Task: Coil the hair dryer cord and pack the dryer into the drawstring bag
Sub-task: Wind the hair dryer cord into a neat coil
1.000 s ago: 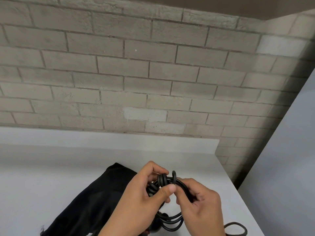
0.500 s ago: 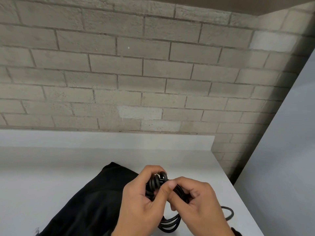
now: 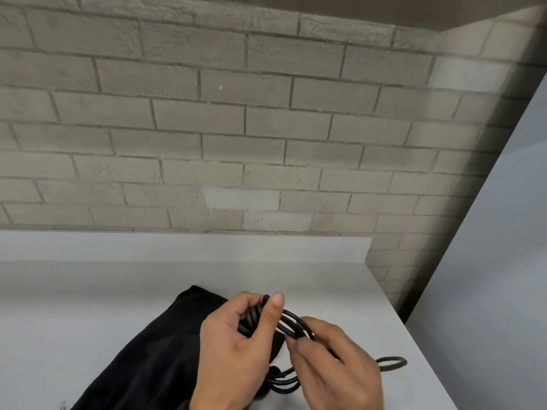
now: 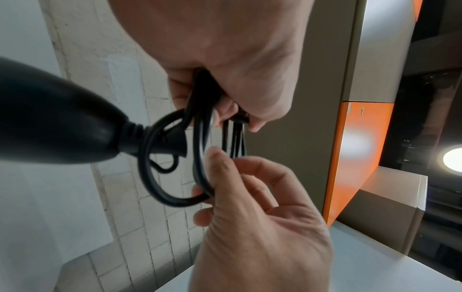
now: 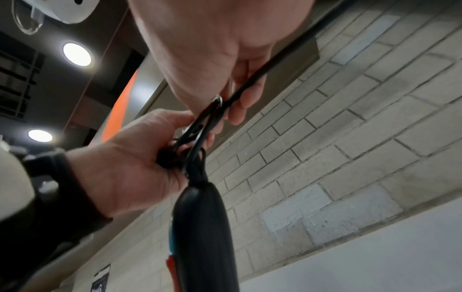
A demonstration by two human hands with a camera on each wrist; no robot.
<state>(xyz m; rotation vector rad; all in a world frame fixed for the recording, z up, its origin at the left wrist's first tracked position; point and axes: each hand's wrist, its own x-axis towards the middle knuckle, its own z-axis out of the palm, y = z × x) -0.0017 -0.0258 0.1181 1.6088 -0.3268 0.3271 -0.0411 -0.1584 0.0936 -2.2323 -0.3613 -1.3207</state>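
While both hands worked above the tabletop point(image 3: 88, 291), things stood so:
Left hand point(image 3: 236, 344): grip clenched round the bunched loops of the cord point(image 3: 291, 322).
Right hand point(image 3: 334, 365): fingers pinched a strand of the same coil.
Dryer point(image 4: 50, 122): hung just below the hands, cord leaving its handle.
Bag point(image 3: 148, 359): black, flat on the tabletop under the left hand.
Loose end: looped on the tabletop at right.

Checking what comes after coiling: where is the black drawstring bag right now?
In the head view the black drawstring bag lies flat on the white counter, left of and partly under the left hand gripping the coiled black cord.
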